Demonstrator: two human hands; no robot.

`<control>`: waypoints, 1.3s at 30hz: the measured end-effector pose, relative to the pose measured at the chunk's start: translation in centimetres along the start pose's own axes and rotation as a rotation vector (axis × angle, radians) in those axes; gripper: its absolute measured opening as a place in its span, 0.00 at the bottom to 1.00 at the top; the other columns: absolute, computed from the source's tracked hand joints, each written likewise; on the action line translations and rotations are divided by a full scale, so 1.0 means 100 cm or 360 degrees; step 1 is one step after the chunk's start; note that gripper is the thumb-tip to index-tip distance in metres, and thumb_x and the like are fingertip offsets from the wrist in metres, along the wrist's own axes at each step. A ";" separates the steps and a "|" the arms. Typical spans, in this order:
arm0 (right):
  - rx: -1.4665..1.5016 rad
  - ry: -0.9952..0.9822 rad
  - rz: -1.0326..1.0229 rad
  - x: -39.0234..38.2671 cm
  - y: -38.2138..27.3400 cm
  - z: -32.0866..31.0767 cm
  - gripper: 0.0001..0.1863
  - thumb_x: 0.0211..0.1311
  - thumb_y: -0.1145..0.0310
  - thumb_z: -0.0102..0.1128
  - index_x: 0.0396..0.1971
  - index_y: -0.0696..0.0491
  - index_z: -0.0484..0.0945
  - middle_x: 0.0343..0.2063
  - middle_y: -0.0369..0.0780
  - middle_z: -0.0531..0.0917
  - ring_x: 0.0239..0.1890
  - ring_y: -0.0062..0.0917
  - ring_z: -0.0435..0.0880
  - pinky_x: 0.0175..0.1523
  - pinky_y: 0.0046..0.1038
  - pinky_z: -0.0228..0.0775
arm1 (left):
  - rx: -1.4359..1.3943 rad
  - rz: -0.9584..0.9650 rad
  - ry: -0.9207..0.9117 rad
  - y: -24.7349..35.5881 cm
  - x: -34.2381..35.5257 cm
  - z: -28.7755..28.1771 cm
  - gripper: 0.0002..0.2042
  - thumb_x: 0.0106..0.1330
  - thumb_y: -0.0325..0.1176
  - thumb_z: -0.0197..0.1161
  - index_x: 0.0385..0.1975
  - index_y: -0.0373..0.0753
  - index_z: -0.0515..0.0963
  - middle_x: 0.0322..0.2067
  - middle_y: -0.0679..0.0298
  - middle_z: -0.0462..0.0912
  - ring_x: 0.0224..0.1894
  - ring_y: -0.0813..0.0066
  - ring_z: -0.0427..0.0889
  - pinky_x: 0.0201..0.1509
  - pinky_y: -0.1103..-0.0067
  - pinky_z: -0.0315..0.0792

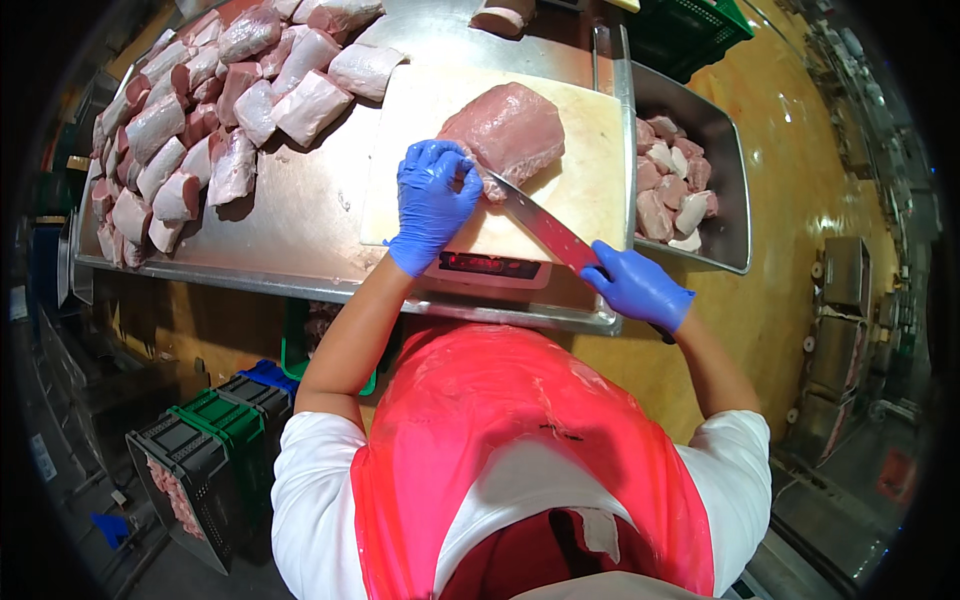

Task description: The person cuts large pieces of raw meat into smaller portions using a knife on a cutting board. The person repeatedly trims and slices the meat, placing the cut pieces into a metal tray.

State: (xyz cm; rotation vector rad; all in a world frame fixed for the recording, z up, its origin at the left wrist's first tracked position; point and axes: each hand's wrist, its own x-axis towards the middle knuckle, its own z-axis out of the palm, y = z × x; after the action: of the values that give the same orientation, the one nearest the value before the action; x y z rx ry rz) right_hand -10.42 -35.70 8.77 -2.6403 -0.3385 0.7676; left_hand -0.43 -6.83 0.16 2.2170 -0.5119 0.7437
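A large boneless piece of raw meat (515,128) lies on the white cutting board (592,190). My left hand (432,200), in a blue glove, is closed with its fingertips pinching the meat's near left edge. In my right hand (640,288), also blue-gloved, is a long knife (548,230), held by its handle, which the fingers mostly hide. The blade slants up and left, and its tip touches the near edge of the meat beside my left fingers. A scale with a red-lit display (490,267) shows just below the board's near edge.
Many cut meat pieces (200,120) are heaped on the steel table (290,235) to the left. At the right, a metal tub (742,190) holds smaller chunks. A green crate (690,35) stands beyond it. Stacked crates (215,425) stand on the floor at lower left.
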 end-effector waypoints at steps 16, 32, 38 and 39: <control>0.0228 0.0845 -0.0375 0.115 -0.065 0.013 0.13 0.70 0.63 0.54 0.47 0.55 0.72 0.29 0.53 0.83 0.32 0.53 0.82 0.38 0.50 0.75 | -0.0667 -0.0849 0.0088 -0.005 -0.009 -0.001 0.13 0.59 0.27 0.67 0.39 0.34 0.71 0.30 0.62 0.77 0.32 0.80 0.75 0.40 0.78 0.74; 0.0285 0.0632 -0.0163 -0.007 -0.028 -0.005 0.10 0.71 0.64 0.57 0.43 0.55 0.75 0.31 0.51 0.83 0.34 0.50 0.84 0.36 0.44 0.75 | -0.0652 -0.0856 -0.0233 -0.047 -0.002 -0.026 0.12 0.60 0.27 0.63 0.43 0.33 0.74 0.37 0.58 0.78 0.37 0.71 0.79 0.43 0.76 0.76; 0.0418 0.0864 -0.0249 0.159 -0.117 0.001 0.12 0.69 0.66 0.50 0.42 0.60 0.71 0.29 0.57 0.81 0.36 0.55 0.81 0.41 0.49 0.72 | -0.0502 -0.0566 -0.0333 -0.034 0.006 -0.018 0.13 0.57 0.27 0.64 0.42 0.34 0.73 0.34 0.52 0.78 0.35 0.57 0.82 0.44 0.71 0.77; 0.0394 0.0812 -0.0145 0.168 -0.133 -0.010 0.11 0.69 0.67 0.50 0.42 0.60 0.71 0.29 0.57 0.81 0.36 0.56 0.81 0.41 0.50 0.72 | -0.0490 -0.0466 -0.0311 -0.039 0.008 -0.018 0.09 0.55 0.24 0.62 0.34 0.34 0.71 0.31 0.52 0.75 0.32 0.60 0.80 0.40 0.69 0.76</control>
State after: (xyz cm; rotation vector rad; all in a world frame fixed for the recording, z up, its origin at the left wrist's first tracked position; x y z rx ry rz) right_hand 2.31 -18.50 7.22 -2.4509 -0.2027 0.0832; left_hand 1.71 -3.04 -0.29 2.0229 -0.3565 0.2754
